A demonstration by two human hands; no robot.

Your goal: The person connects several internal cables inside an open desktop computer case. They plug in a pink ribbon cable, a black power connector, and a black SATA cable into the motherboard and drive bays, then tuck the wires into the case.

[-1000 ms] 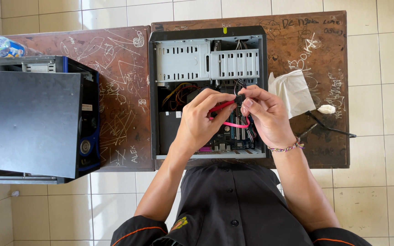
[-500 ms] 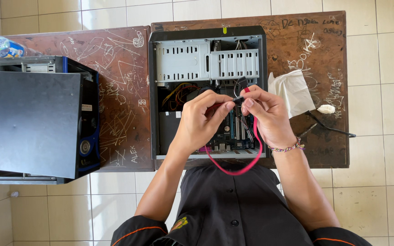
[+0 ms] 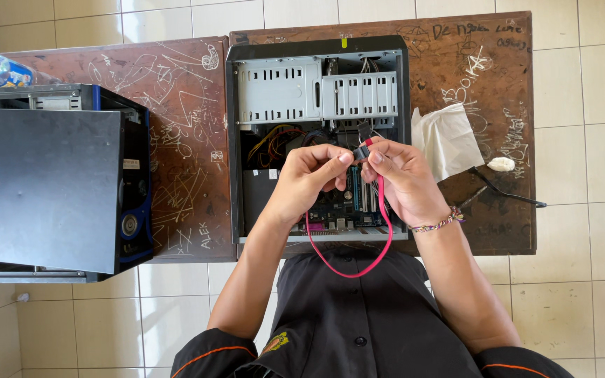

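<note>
two scribbled brown wooden desks [image 3: 176, 105] bear two metal computer cases, the open one [image 3: 316, 91] under both hands, left hand [image 3: 309, 182] and right hand [image 3: 400, 178] pinching one thin red data cable [image 3: 385, 231], whose loop now sags lower over its near edge than before.

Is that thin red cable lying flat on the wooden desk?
No, the thin red cable hangs in a loop from both hands above the open computer case.

Second black PC tower [image 3: 50, 185] sits on my desk's left edge, plastic bottle [image 3: 1, 70] at the far-left corner, crumpled tissue [image 3: 446, 140] and screwdriver [image 3: 505, 192] right.
</note>
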